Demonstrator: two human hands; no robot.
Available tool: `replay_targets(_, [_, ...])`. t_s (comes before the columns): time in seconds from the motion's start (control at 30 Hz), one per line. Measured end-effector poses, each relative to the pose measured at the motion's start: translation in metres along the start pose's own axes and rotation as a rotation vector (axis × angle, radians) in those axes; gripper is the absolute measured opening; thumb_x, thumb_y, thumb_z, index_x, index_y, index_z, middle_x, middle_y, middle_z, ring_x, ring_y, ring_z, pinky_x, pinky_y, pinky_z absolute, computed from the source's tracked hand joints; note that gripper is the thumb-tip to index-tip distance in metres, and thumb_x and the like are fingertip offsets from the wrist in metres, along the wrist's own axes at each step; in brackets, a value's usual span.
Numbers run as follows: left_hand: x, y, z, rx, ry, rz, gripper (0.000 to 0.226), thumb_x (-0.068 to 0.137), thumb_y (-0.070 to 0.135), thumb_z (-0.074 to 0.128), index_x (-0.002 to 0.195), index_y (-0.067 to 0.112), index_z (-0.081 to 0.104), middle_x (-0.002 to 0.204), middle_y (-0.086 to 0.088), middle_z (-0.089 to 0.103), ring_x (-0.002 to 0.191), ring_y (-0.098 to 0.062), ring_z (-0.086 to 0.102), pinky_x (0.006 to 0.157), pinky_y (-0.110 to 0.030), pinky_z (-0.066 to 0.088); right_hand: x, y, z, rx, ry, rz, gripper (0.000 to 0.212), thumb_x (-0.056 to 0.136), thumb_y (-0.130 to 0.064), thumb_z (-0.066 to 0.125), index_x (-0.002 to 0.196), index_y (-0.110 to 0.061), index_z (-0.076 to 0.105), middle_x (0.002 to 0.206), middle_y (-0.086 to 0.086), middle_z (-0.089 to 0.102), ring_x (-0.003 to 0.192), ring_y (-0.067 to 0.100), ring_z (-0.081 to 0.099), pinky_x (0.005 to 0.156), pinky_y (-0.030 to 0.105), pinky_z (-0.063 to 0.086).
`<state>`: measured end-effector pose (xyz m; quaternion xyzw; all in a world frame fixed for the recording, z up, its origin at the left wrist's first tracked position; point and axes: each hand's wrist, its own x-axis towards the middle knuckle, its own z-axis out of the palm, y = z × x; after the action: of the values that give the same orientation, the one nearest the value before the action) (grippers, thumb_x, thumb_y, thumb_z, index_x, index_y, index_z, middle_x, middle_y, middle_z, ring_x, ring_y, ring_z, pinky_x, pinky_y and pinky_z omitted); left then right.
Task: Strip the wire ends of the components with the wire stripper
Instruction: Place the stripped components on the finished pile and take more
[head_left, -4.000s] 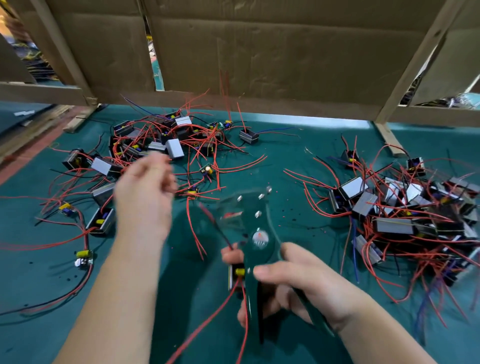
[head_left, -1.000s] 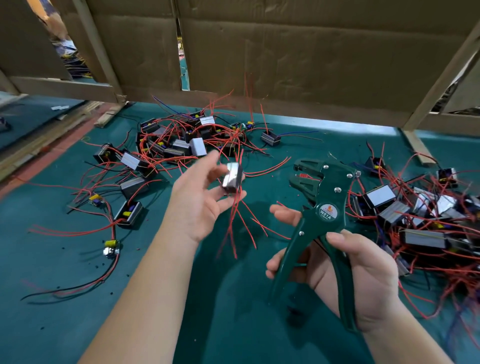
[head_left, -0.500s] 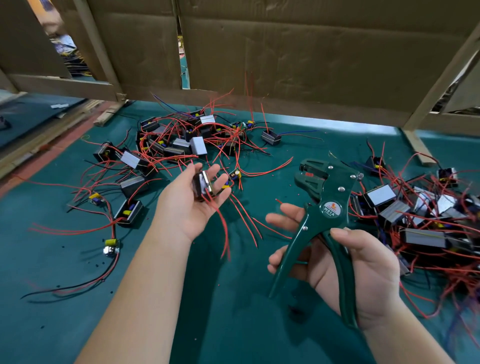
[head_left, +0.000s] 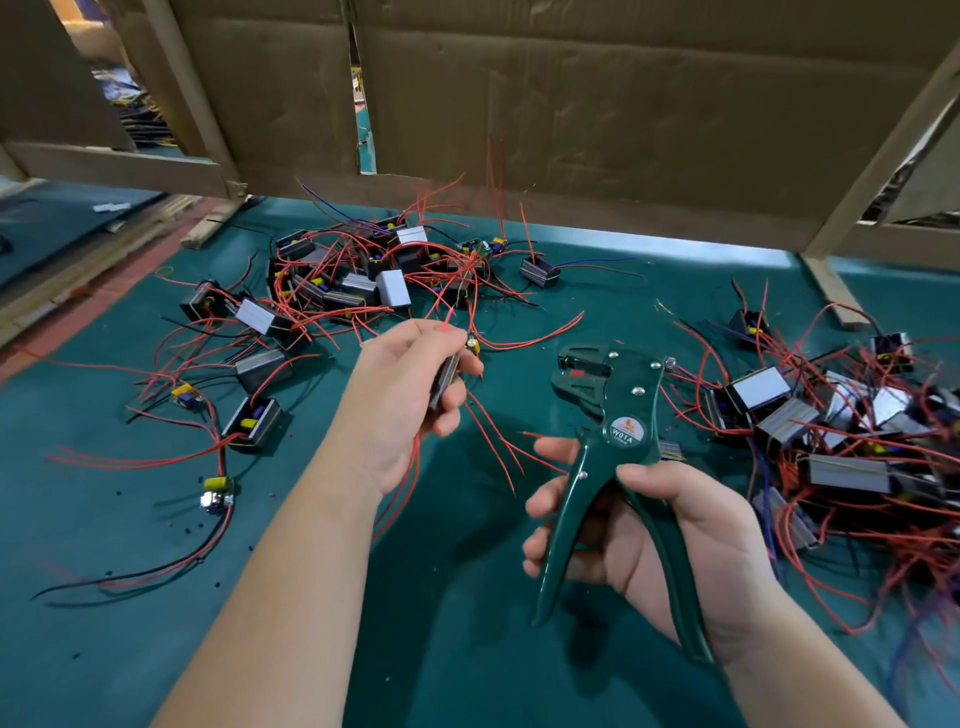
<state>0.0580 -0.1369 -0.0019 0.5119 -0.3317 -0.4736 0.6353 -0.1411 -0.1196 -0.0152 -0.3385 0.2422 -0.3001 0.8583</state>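
The component (head_left: 444, 376) is now pinched edge-on between the thumb and curled fingers of the left hand (head_left: 400, 405). Half a second ago it lay flat in that hand's upturned palm, so the hand has rolled over and closed on it. Its red wires (head_left: 488, 441) hang below the fingertips, and their loose ends trail toward the right hand (head_left: 675, 535). One end lies just beside that hand's index finger.

The wire stripper (head_left: 618, 431) sits about as it did before. The thumb lies over one handle and the fingers wrap the other. The handles are spread and the jaws stand open, above the knuckles and well apart from any wire.

My reading is that this piece has been picked and turned, but none of its ends has been fed to the tool yet.

Beyond the left fingers lies one heap of components (head_left: 343, 291). Another heap (head_left: 831, 426) lies beyond the right hand's knuckles, both on the green mat (head_left: 467, 649).
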Motion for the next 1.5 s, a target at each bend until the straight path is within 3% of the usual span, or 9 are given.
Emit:
replay_targets(0.23, [-0.002, 0.002, -0.004, -0.199, -0.107, 0.004, 0.04, 0.092, 0.008, 0.039, 0.058, 0.018, 0.058, 0.063, -0.006, 0.059, 0.039, -0.009, 0.037, 0.033, -0.011, 0.022, 0.003, 0.007, 0.003, -0.023, 0.007, 0.053, 0.071, 0.046, -0.032, 0.086, 0.105, 0.003, 0.068, 0.085, 0.028, 0.062, 0.07, 0.042, 0.064, 0.066, 0.051, 0.056])
replay_targets(0.47, [-0.003, -0.001, -0.002, -0.069, -0.216, -0.004, 0.008, 0.075, 0.016, 0.048, 0.068, 0.015, 0.053, 0.075, 0.0, 0.06, 0.043, -0.011, 0.041, 0.039, -0.014, 0.022, 0.0, 0.005, 0.002, -0.119, -0.012, 0.214, 0.044, 0.066, -0.024, 0.06, 0.101, 0.0, 0.069, 0.083, 0.027, 0.061, 0.07, 0.041, 0.064, 0.07, 0.051, 0.055])
replay_targets(0.6, [-0.005, -0.003, -0.001, 0.013, -0.294, 0.048, 0.012, 0.072, 0.015, 0.055, 0.063, 0.022, 0.06, 0.08, -0.014, 0.054, 0.043, -0.011, 0.044, 0.038, -0.014, 0.026, 0.0, 0.005, 0.005, -0.104, -0.038, 0.182, 0.041, 0.067, -0.024, 0.059, 0.1, -0.002, 0.07, 0.083, 0.026, 0.061, 0.071, 0.041, 0.063, 0.072, 0.052, 0.054])
replay_targets(0.7, [-0.007, -0.003, 0.001, 0.082, -0.341, 0.097, 0.002, 0.064, 0.025, 0.062, 0.064, 0.024, 0.063, 0.084, -0.019, 0.047, 0.044, -0.013, 0.043, 0.04, -0.015, 0.027, -0.002, 0.002, 0.006, -0.03, -0.128, 0.128, 0.048, 0.065, -0.027, 0.072, 0.105, -0.002, 0.068, 0.085, 0.025, 0.061, 0.073, 0.041, 0.064, 0.072, 0.052, 0.054])
replay_targets(0.93, [-0.007, -0.003, -0.001, 0.132, -0.392, 0.109, 0.02, 0.073, 0.012, 0.054, 0.061, 0.024, 0.064, 0.058, -0.002, 0.046, 0.043, -0.008, 0.043, 0.04, -0.015, 0.026, -0.008, -0.007, 0.005, -0.021, -0.262, 0.107, 0.05, 0.07, -0.031, 0.077, 0.109, -0.002, 0.064, 0.086, 0.024, 0.061, 0.076, 0.041, 0.064, 0.075, 0.052, 0.053])
replay_targets(1.03, [-0.009, 0.0, -0.001, 0.148, -0.441, 0.12, 0.006, 0.064, 0.02, 0.062, 0.061, 0.025, 0.063, 0.048, 0.002, 0.044, 0.04, -0.007, 0.039, 0.039, -0.013, 0.025, -0.009, -0.008, 0.004, -0.037, -0.278, 0.12, 0.049, 0.072, -0.031, 0.076, 0.109, -0.001, 0.063, 0.086, 0.024, 0.062, 0.077, 0.041, 0.064, 0.074, 0.049, 0.053])
replay_targets(1.2, [-0.01, 0.002, -0.008, 0.212, -0.439, 0.122, 0.008, 0.063, 0.032, 0.063, 0.064, 0.024, 0.063, 0.048, 0.002, 0.043, 0.042, -0.009, 0.037, 0.041, -0.013, 0.025, -0.008, -0.005, 0.003, -0.123, -0.192, 0.135, 0.047, 0.066, -0.034, 0.08, 0.1, -0.004, 0.066, 0.082, 0.025, 0.062, 0.073, 0.041, 0.064, 0.069, 0.047, 0.054])
replay_targets(1.37, [-0.008, 0.002, -0.012, 0.353, -0.42, 0.169, 0.015, 0.072, 0.017, 0.062, 0.062, 0.028, 0.062, 0.051, 0.002, 0.044, 0.044, -0.008, 0.04, 0.042, -0.014, 0.029, -0.007, -0.003, 0.004, -0.159, -0.127, 0.149, 0.045, 0.062, -0.035, 0.082, 0.092, -0.006, 0.067, 0.077, 0.024, 0.062, 0.067, 0.039, 0.065, 0.061, 0.041, 0.054])
replay_targets(1.5, [-0.008, 0.003, -0.013, 0.402, -0.412, 0.203, 0.014, 0.074, 0.016, 0.06, 0.064, 0.026, 0.061, 0.051, 0.011, 0.047, 0.045, -0.004, 0.043, 0.044, -0.012, 0.032, -0.005, -0.002, 0.002, -0.192, -0.12, 0.15, 0.041, 0.066, -0.038, 0.081, 0.09, -0.008, 0.066, 0.075, 0.021, 0.062, 0.064, 0.037, 0.064, 0.064, 0.045, 0.054])
